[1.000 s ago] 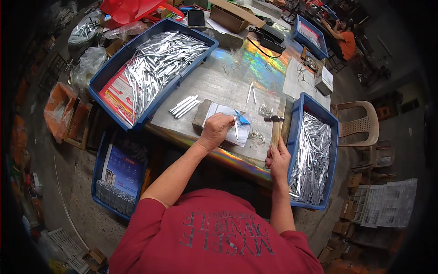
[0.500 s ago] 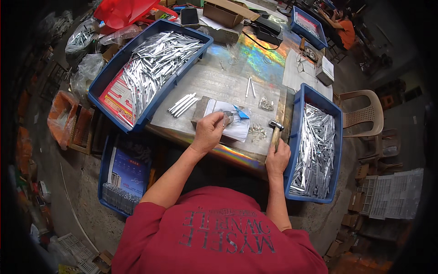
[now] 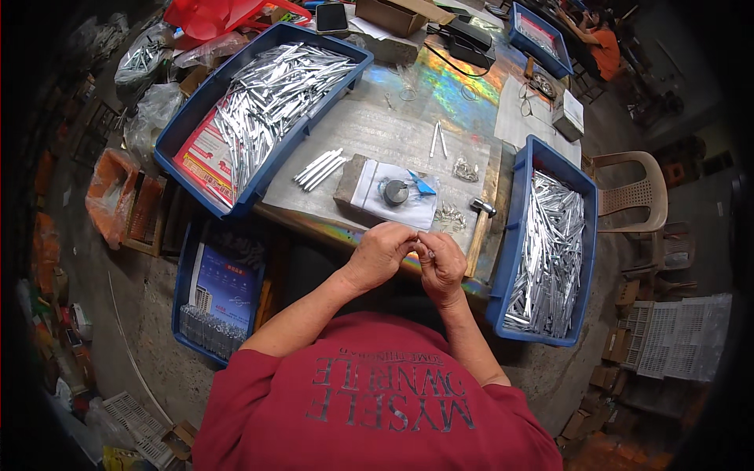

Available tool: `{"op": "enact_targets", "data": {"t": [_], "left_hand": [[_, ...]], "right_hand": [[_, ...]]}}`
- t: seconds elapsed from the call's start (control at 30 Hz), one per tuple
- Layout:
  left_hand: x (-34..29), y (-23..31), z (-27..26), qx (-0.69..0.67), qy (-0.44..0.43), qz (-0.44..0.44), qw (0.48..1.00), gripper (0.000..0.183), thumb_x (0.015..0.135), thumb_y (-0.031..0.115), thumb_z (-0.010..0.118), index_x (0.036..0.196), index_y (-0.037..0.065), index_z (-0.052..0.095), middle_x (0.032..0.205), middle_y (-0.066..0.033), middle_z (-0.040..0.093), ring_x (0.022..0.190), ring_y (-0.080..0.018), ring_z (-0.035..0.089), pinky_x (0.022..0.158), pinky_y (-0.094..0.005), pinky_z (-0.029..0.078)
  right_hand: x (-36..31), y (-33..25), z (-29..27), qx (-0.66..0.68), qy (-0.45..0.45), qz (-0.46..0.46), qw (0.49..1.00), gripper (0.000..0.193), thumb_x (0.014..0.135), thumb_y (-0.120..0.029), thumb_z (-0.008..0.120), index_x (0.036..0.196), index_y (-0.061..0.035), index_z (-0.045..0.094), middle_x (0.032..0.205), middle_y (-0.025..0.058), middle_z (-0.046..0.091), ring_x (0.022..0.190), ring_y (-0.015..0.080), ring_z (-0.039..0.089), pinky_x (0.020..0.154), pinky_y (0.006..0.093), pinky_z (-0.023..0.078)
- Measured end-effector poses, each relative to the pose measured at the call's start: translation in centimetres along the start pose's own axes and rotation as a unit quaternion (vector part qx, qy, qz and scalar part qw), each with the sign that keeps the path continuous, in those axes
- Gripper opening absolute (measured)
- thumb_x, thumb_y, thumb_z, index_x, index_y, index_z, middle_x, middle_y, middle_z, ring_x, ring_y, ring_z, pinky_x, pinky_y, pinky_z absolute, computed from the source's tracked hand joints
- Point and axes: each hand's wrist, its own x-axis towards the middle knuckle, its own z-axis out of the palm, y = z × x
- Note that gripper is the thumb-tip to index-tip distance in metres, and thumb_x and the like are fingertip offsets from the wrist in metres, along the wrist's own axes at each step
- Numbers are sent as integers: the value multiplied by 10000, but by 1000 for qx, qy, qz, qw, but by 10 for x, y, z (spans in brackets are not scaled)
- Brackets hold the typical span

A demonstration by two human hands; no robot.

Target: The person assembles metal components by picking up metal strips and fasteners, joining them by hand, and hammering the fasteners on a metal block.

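Note:
My left hand (image 3: pixel 382 256) and my right hand (image 3: pixel 444 268) meet in front of the table's near edge. Both have their fingers closed in a pinch around something small, mostly hidden; a tiny greyish end shows by the right fingers. Beyond them a round dark metal block (image 3: pixel 395 193) sits on a paper-covered slab (image 3: pixel 363 192), with a blue piece (image 3: pixel 425 187) beside it. A hammer (image 3: pixel 476 245) lies on the table to the right of my right hand, untouched. Small metal fittings (image 3: pixel 451 218) are heaped between slab and hammer.
Silver strips fill a blue bin (image 3: pixel 259 196) at left and another blue bin (image 3: pixel 496 310) at right. A short row of silver rods (image 3: pixel 320 169) lies left of the slab. Farther back are two slim rods (image 3: pixel 437 143) and a bagged clump of fittings (image 3: pixel 465 169). A person (image 3: pixel 603 53) sits far right.
My right hand has let go of the hammer, which now lies on the table. My left hand has left the round block, and both hands have come together nearer my body.

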Motion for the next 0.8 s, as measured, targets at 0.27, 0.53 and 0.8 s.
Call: {"op": "enact_targets", "data": {"t": [0.27,0.53,0.8], "left_hand": [[-2,-7,6,6,3,42,999,88,679,61,581,720,18,517,689,-124,528,687,-301,516,601,-366,410],[-5,-12,-3,22,19,91,995,84,663,48,589,700,31,515,640,-100,501,617,-268,492,556,-346,400],[-11,-26,-31,104,68,72,990,66,667,42,591,700,31,534,648,-98,519,618,-268,502,555,-340,405]], "right_hand": [[-7,-4,0,89,61,187,976,139,773,-136,564,786,2,561,628,95,538,558,175,512,505,268,401],[1,-12,5,384,107,387,831,290,836,-254,487,739,13,546,532,-10,448,448,36,355,415,162,271],[1,-15,6,371,-4,393,841,246,857,-171,445,1032,0,469,686,16,493,507,24,391,429,154,300]]}}
